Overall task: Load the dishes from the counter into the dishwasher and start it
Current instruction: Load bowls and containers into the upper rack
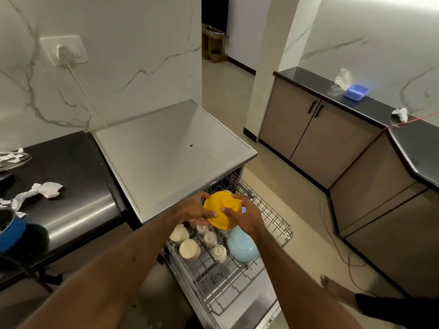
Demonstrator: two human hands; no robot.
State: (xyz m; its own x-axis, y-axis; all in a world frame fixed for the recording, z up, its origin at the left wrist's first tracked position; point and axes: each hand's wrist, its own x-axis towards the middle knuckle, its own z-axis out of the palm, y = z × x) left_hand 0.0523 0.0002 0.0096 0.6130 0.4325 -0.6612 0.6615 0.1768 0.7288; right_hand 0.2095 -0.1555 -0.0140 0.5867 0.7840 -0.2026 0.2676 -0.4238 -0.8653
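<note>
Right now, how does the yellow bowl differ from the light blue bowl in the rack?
The yellow bowl is held above the dishwasher rack by the left hand and right hand; the light blue bowl already rests in that rack. The yellow bowl is farther back; the light blue bowl is nearer the rack's front. Both are turned base up.

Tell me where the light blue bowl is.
Head view, centre: the light blue bowl lies in the dishwasher rack, right of the white cups, near the right hand.
</note>
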